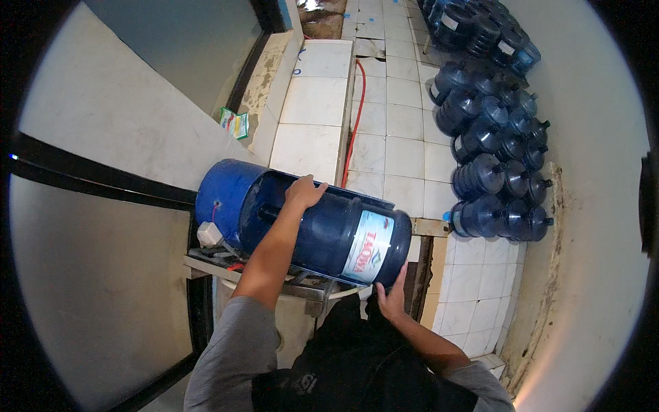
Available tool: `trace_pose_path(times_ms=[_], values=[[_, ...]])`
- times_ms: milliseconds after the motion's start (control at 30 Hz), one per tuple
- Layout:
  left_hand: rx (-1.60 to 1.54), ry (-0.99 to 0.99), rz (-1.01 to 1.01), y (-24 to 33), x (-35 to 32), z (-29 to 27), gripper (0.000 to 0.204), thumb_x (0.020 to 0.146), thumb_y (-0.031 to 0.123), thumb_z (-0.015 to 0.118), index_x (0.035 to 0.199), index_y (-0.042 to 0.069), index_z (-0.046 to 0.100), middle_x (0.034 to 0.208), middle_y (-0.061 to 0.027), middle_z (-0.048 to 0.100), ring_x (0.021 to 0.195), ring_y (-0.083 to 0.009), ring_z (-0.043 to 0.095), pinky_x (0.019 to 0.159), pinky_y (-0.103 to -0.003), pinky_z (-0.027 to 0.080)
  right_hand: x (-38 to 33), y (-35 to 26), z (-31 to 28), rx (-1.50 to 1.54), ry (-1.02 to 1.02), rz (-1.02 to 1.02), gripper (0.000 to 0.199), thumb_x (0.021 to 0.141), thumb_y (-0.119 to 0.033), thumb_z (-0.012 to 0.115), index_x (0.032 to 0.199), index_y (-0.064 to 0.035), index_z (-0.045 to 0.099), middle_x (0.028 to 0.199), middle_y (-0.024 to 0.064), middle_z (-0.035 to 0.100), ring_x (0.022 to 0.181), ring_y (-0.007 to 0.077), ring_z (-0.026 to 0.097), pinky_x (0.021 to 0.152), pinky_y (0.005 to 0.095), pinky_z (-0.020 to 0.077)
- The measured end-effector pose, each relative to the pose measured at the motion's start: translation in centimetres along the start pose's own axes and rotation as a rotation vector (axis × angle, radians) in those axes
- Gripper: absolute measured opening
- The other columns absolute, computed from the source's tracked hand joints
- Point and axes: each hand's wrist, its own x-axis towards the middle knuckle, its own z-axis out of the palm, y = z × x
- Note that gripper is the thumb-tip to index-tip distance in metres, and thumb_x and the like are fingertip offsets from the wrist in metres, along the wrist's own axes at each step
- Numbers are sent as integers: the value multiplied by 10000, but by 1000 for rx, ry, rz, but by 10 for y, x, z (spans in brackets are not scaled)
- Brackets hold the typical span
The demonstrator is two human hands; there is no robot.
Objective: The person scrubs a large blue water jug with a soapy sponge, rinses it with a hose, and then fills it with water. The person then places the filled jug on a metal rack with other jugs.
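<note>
A large blue water jug (326, 233) with a white and light-blue label lies on its side in a cut-open blue plastic drum (226, 199). Its neck end points left into the drum, and its base sticks out at the right. My left hand (305, 193) reaches across the jug and grips its far side near the shoulder. At the near edge of the base, my right hand (393, 296) holds on with the thumb up; its other fingers are partly hidden.
A metal stand (312, 294) supports the drum, with a white box (209, 234) beside it. Many blue jugs (480, 175) lie stacked along the right wall. A red hose (354, 130) runs beside a tiled ledge (312, 103), and a green-white packet (235, 123) sits at left.
</note>
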Motion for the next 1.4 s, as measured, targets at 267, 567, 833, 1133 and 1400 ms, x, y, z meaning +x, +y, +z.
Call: trace_pose_path(times_ms=[267, 567, 833, 1133, 1400], values=[[-29, 76, 90, -24, -18, 19, 591, 1018, 461, 532, 1431, 40, 562, 1454, -167, 584, 1330, -378, 554, 1099, -505, 452, 177, 16, -45, 683, -61, 956, 787, 957, -625, 586, 1401, 26, 564, 1438, 212, 568, 1258, 322, 576, 1065, 426, 453], [-79, 115, 86, -28, -37, 7, 627, 995, 450, 574, 1450, 21, 532, 1487, -169, 552, 1335, -379, 549, 1105, -486, 448, 162, -1, -21, 72, 65, 438, 628, 945, -429, 699, 1321, 64, 599, 1228, 245, 695, 1121, 339, 677, 988, 412, 512], [-108, 170, 35, -28, -33, 24, 614, 1007, 451, 555, 1443, 18, 536, 1490, -179, 546, 1324, -385, 559, 1109, -485, 443, -14, 46, -10, 162, -91, 136, 730, 966, -88, 586, 1598, 6, 233, 1402, 236, 561, 1324, 345, 536, 1154, 431, 372], [-166, 269, 48, -35, -23, 31, 485, 1022, 382, 520, 1340, 32, 629, 1393, -194, 623, 1263, -385, 599, 1068, -479, 475, 223, 43, -16, 782, -193, 984, 575, 916, -522, 684, 1196, -19, 676, 1109, 137, 719, 922, 269, 696, 867, 428, 564], [-252, 226, 57, -27, -29, 19, 497, 982, 394, 590, 1336, 47, 632, 1351, -193, 646, 1255, -376, 609, 1048, -482, 487, 209, 78, -9, 506, -69, 882, 712, 841, -502, 800, 1223, 79, 651, 1113, 201, 719, 978, 320, 707, 882, 426, 559]])
